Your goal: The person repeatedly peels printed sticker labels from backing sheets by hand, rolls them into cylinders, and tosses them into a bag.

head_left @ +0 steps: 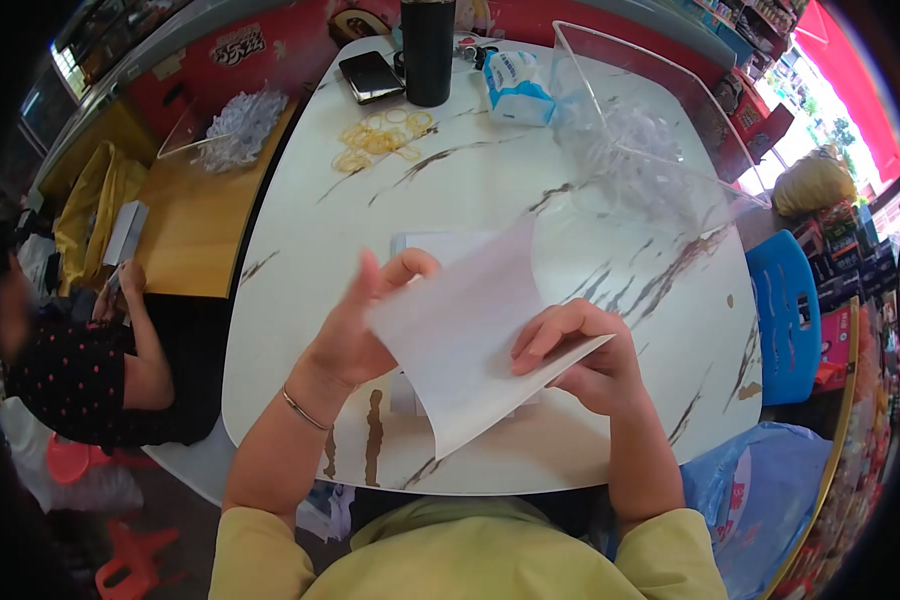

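A curved white sheet of paper (470, 320) is held up above the table in front of me. My right hand (585, 360) pinches its right edge, with the fingers on top and the paper bent up beside them. My left hand (365, 320) is at the sheet's left edge, its thumb raised and apart from the bent index finger; the paper hides its other fingers. Under the sheet lies a flat whitish stack (440, 241), mostly covered, so I cannot tell what it is.
On the marbled white table (310, 220) are yellow rubber bands (382, 138), a black phone (372, 78), a black bottle (428, 55), a tissue pack (518, 88) and a clear bin (660, 160) of crumpled plastic. A person (80, 370) sits left; a blue chair (785, 315) stands right.
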Available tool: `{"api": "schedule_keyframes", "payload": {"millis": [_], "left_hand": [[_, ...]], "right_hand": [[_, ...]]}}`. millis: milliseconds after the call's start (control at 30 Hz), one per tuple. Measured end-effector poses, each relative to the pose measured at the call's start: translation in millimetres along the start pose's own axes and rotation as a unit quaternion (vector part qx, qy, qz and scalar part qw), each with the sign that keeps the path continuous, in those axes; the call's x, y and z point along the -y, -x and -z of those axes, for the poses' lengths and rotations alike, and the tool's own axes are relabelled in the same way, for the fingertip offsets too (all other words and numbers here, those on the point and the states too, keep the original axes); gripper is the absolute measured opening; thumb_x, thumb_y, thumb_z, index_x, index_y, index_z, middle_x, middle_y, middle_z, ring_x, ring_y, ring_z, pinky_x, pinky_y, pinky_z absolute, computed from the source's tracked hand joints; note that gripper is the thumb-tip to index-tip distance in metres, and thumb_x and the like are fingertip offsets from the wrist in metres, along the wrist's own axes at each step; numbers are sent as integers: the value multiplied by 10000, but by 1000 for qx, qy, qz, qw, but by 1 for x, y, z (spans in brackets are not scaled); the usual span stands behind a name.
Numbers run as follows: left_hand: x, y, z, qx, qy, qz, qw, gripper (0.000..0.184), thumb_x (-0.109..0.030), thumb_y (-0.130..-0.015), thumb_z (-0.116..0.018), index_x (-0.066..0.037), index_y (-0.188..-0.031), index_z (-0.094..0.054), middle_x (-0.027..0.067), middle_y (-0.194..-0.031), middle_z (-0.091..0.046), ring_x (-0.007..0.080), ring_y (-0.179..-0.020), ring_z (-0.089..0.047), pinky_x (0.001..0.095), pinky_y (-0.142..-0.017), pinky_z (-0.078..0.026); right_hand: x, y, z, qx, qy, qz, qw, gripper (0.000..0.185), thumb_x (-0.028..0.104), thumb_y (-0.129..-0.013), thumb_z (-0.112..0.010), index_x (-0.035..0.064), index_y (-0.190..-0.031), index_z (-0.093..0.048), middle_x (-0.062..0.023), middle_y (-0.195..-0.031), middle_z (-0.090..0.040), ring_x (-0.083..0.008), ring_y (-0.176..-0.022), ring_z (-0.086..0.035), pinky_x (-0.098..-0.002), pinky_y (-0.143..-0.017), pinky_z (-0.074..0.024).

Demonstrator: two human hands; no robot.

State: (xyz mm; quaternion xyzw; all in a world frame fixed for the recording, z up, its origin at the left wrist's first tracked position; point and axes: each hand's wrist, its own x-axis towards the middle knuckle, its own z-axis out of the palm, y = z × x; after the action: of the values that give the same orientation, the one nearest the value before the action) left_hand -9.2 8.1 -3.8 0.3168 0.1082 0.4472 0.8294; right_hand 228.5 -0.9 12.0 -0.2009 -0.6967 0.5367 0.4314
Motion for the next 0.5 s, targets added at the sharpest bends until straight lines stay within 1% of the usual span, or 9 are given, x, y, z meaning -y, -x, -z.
{"api": "schedule_keyframes", "payload": {"millis": [33, 67, 167, 200, 300, 333, 433, 500], "left_hand": [[0, -1, 3, 33, -42, 0, 999, 289, -381, -875, -505, -100, -929, -463, 166, -1300, -432, 231, -1172, -441, 329, -927, -391], [1, -1, 5, 66, -83, 1, 994, 242, -303, -869, -589, -98, -811, -475, 175, -1284, -443, 235, -1155, -455, 321, -907, -406], [8, -2, 7, 80, -162, -4, 983, 128, -135, -834, -609, -90, -834, -488, 170, -1270, -453, 218, -1110, -484, 314, -896, -413], [8, -1, 7, 51, -160, 32, 985, 209, -66, -771, -631, -96, -893, -464, 151, -1242, -469, 205, -1065, -510, 306, -887, -420], [2, 0, -4, 49, -217, 102, 970, 320, -97, -742, -674, -101, -967, -447, 120, -1205, -483, 184, -1044, -524, 295, -880, -423], [3, 1, -3, 44, -215, 123, 968, 505, -105, -714, -693, -95, -1138, -419, 103, -1165, -493, 157, -1036, -520, 285, -872, -422], [-1, -1, -14, -8, -270, 141, 952, 626, -93, -726, -664, -79, -1275, -362, 106, -1122, -519, 143, -998, -532, 271, -856, -422], [-2, -2, -15, -30, -292, 138, 946, 652, -87, -730, -650, -69, -1306, -344, 101, -1056, -551, 141, -970, -540, 262, -844, -421]], "right_hand": [[-1, 1, 1, 7, 3, -7, 1000, 204, -3, -724, -700, 17, -878, -569, -70, -854, -641, -156, -799, -637, -245, -702, -494], [-2, 0, 1, 9, 15, -5, 1000, 210, 14, -720, -711, 21, -874, -569, -64, -840, -639, -152, -786, -636, -246, -696, -493], [-3, 0, 2, 10, 51, -6, 999, 235, 57, -705, -742, 33, -863, -570, -49, -804, -633, -143, -756, -635, -247, -678, -490], [-4, 0, 4, 8, 62, -10, 998, 244, 67, -697, -751, 37, -860, -572, -46, -797, -631, -143, -752, -635, -248, -673, -489], [-3, 2, 4, 1, 100, -30, 995, 247, 76, -680, -765, 45, -837, -576, -39, -784, -631, -142, -742, -634, -248, -667, -485], [-3, 3, 4, -1, 114, -37, 993, 245, 76, -676, -768, 47, -828, -578, -38, -781, -631, -142, -739, -633, -248, -666, -484], [-5, 1, 4, -7, 125, -4, 992, 250, 62, -645, -781, 49, -797, -582, -41, -767, -634, -147, -743, -633, -248, -653, -485], [-3, -1, 5, 2, 129, 12, 992, 244, 37, -628, -778, 43, -786, -592, -45, -770, -641, -151, -745, -636, -251, -648, -493]]}}
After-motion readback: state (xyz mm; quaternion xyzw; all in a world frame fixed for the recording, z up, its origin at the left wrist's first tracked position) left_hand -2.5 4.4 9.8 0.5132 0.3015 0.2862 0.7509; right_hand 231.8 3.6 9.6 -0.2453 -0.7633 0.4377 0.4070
